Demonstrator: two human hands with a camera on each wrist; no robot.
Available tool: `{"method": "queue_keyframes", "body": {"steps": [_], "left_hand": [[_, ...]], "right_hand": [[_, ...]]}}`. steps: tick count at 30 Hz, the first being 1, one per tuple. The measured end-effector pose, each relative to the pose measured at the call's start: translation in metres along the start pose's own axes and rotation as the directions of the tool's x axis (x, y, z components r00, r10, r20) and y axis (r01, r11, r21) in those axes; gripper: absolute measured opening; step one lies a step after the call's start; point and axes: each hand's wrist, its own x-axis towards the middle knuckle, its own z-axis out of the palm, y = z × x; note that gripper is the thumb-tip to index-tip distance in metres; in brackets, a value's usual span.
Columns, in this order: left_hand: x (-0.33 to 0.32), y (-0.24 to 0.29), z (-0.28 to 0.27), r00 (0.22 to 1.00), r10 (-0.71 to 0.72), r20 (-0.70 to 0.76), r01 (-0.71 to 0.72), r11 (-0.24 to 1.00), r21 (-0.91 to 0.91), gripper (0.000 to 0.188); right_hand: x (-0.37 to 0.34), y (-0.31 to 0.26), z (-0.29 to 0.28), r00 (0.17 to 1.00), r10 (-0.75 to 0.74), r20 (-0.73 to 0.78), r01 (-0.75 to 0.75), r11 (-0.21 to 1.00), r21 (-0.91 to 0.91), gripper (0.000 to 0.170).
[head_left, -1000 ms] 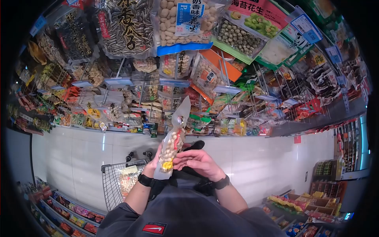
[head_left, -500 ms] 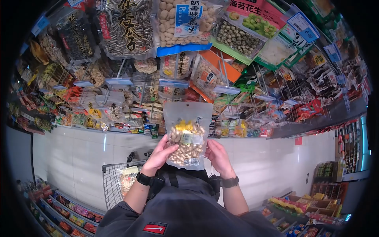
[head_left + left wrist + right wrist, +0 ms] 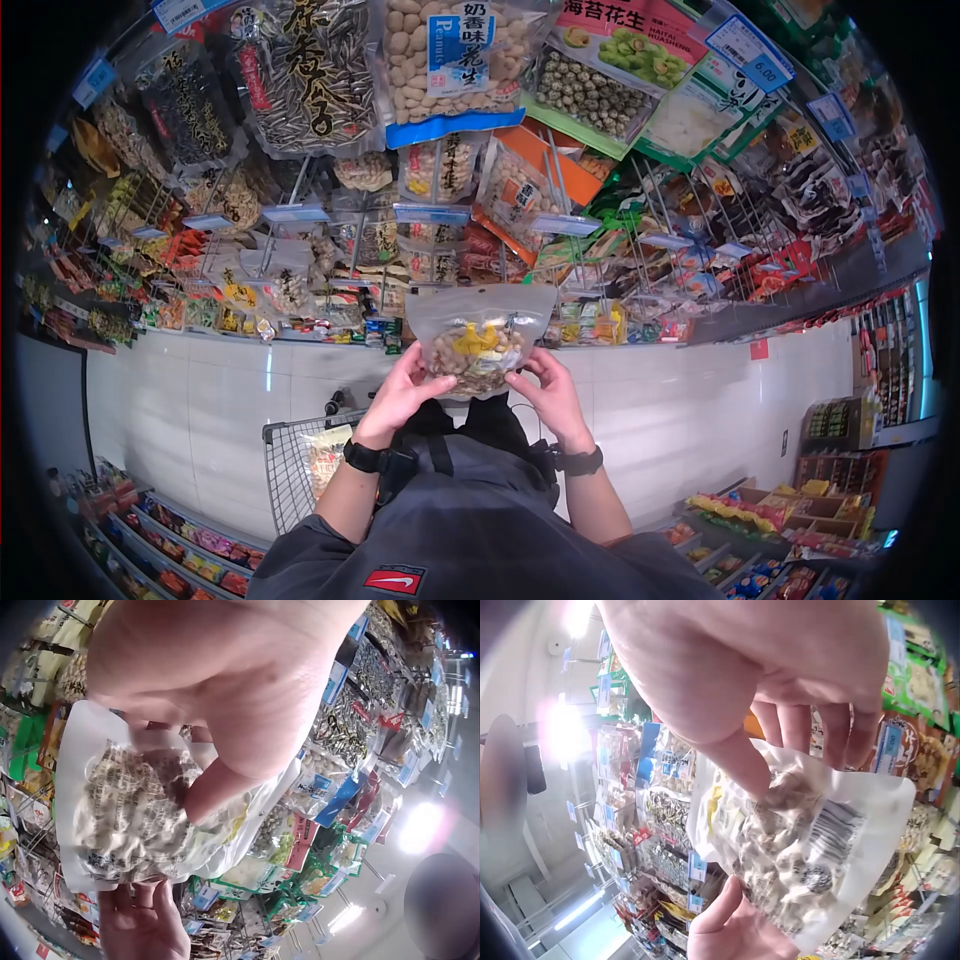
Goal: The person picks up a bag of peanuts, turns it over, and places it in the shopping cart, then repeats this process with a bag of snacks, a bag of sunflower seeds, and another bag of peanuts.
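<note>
A clear bag of nuts with yellow print is held in front of the body in the head view, its top edge tilted away. The left hand grips its left side, thumb on the near face and fingers behind. On the right side the right hand pinches it the same way. In the left wrist view the left hand has its thumb on the bag. The right wrist view shows the right hand with its thumb on the bag, near a barcode.
Hanging snack bags fill the racks ahead, with a peanut bag and a melon seed bag nearest. A wire cart holding another bag stands at lower left. Low shelves and a snack bin lie behind.
The bag has turned from edge-on to facing the person, then its top has tipped away. The right hand has moved from beside the left hand to grip the bag's right side.
</note>
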Motion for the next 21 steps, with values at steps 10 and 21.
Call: {"method": "queue_keyframes", "body": {"steps": [10, 21], "left_hand": [[0.005, -0.006, -0.011, 0.987, 0.125, 0.097, -0.135, 0.985, 0.110, 0.046], [-0.004, 0.003, -0.015, 0.991, 0.123, 0.054, -0.134, 0.903, 0.408, 0.054]], "right_hand": [[0.005, -0.001, 0.008, 0.997, -0.074, 0.029, 0.078, 0.985, -0.151, 0.036], [0.013, 0.015, 0.004, 0.999, 0.023, -0.038, -0.025, 0.999, -0.046, 0.024]]}}
